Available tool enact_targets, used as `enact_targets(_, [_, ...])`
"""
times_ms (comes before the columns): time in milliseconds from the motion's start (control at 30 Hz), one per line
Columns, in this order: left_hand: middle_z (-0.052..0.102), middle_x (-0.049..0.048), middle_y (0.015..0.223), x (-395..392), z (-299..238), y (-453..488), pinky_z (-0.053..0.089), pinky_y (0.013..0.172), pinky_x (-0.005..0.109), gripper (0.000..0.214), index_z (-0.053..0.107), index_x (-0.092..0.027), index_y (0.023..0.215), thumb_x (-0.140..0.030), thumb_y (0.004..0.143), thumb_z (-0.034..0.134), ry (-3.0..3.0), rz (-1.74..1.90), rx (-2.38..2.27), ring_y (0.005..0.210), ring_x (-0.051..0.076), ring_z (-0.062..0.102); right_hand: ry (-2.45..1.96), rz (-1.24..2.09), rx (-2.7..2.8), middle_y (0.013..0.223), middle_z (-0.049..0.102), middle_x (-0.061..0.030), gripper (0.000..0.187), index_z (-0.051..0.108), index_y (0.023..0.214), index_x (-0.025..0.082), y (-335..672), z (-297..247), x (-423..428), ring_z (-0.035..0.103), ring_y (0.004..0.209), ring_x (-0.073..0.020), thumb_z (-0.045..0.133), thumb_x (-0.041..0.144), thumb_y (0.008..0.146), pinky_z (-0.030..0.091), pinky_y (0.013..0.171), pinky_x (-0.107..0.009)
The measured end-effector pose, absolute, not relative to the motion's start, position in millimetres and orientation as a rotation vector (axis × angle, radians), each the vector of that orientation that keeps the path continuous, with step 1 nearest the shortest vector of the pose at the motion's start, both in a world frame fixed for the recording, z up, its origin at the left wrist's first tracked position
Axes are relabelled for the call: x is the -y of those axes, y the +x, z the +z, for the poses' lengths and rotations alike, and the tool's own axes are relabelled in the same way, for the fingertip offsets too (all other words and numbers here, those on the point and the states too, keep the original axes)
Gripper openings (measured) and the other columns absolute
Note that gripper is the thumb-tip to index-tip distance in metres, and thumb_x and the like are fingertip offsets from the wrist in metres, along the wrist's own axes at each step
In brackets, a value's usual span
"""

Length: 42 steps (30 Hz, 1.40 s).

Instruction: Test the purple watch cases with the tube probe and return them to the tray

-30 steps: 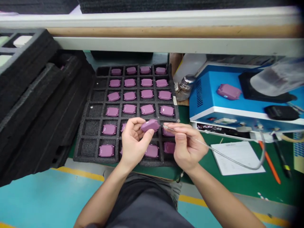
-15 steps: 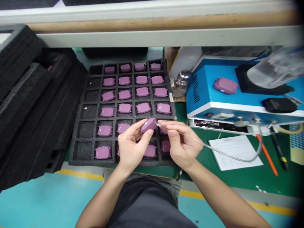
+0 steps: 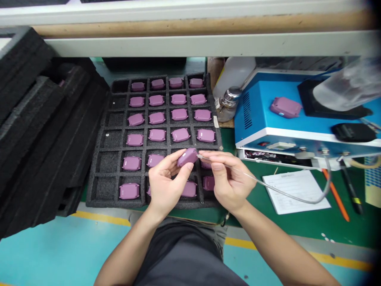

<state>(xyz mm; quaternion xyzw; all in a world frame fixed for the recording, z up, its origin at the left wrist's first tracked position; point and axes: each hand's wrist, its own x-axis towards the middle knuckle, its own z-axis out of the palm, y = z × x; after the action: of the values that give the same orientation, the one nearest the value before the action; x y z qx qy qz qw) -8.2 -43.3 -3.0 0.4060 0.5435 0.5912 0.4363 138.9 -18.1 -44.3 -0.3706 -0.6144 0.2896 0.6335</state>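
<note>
My left hand (image 3: 168, 178) pinches a matte purple rounded-square device (image 3: 187, 157) between thumb and fingers, tilted up, above a black foam tray (image 3: 108, 162). My right hand (image 3: 229, 180) holds a thin metal-tipped probe (image 3: 202, 157) between thumb and forefinger. Its tip sits at the device's right end, and I cannot tell if they touch. A clear flexible tube (image 3: 285, 194) runs from the probe toward a blue machine. The tray's grid cells hold several more purple devices (image 3: 156, 135), and my hands hide some of them. The tray's lower left cells hold none.
A blue machine (image 3: 262, 115) carries a purple device (image 3: 285, 107) and a black pad (image 3: 353, 132). A steel bottle (image 3: 229, 104) and a white plastic bottle (image 3: 233, 77) stand beside it. Stacked black foam (image 3: 44, 131) lies left; a paper sheet (image 3: 294, 191) and an orange pen (image 3: 336, 194) lie right.
The probe tip has moved left, from a small gap to the device's right end. My hands have drawn closer together, and the whole view has shifted slightly upward and left.
</note>
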Motion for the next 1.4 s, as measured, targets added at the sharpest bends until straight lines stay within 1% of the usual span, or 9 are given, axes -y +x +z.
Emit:
enact_targets(333, [0.085,0.0089,0.110,43,-3,-8,0.067,0.089,0.023,0.030,0.082,-0.014,0.112,-0.019,0.083,0.084,1.091,1.501,-1.333,0.096,0.020,0.083,-0.819,0.666,1.403,0.106,0.082,-0.0061,0.015,0.075,0.108,0.025,139,-44,17,0.081,0.101,-0.0229,0.065,0.016,0.100,0.069,0.089,-0.042])
enact_targets(567, [0.084,0.0094,0.110,41,-1,-9,0.068,0.090,0.024,0.029,0.082,-0.013,0.111,-0.018,0.083,0.084,1.090,1.510,-1.330,0.097,0.021,0.083,-0.799,0.680,1.403,0.107,0.081,-0.0062,0.017,0.075,0.108,0.025,137,-41,15,0.080,0.103,-0.0208,0.064,0.014,0.101,0.068,0.091,-0.040])
enact_targets(667, [0.084,0.0090,0.110,40,-2,-10,0.067,0.090,0.023,0.031,0.082,-0.013,0.112,-0.018,0.081,0.086,1.090,1.518,-1.352,0.097,0.021,0.083,-0.791,0.676,1.415,0.106,0.082,-0.0064,0.016,0.075,0.108,0.025,136,-39,12,0.080,0.103,-0.0203,0.063,0.016,0.102,0.068,0.091,-0.039])
enact_targets(867, [0.084,0.0096,0.111,38,-3,-10,0.068,0.090,0.026,0.034,0.082,-0.013,0.113,-0.020,0.080,0.087,1.121,1.524,-1.372,0.096,0.023,0.084,-0.774,0.669,1.420,0.103,0.082,-0.0070,0.014,0.074,0.107,0.025,136,-35,8,0.081,0.101,-0.0201,0.062,0.019,0.103,0.069,0.090,-0.039])
enact_targets(1167, [0.084,0.0073,0.111,38,-2,-9,0.067,0.091,0.022,0.032,0.082,-0.015,0.112,-0.018,0.081,0.087,1.132,1.532,-1.354,0.097,0.020,0.083,-0.776,0.671,1.417,0.103,0.082,-0.0066,0.015,0.075,0.107,0.026,136,-35,7,0.081,0.102,-0.0205,0.061,0.019,0.103,0.069,0.090,-0.040])
enact_targets(1400, [0.084,0.0079,0.110,38,-3,-10,0.067,0.091,0.022,0.031,0.082,-0.015,0.111,-0.018,0.081,0.087,1.129,1.533,-1.358,0.097,0.020,0.083,-0.802,0.663,1.426,0.102,0.083,-0.0062,0.014,0.074,0.106,0.026,136,-35,8,0.081,0.101,-0.0213,0.061,0.022,0.103,0.069,0.089,-0.041])
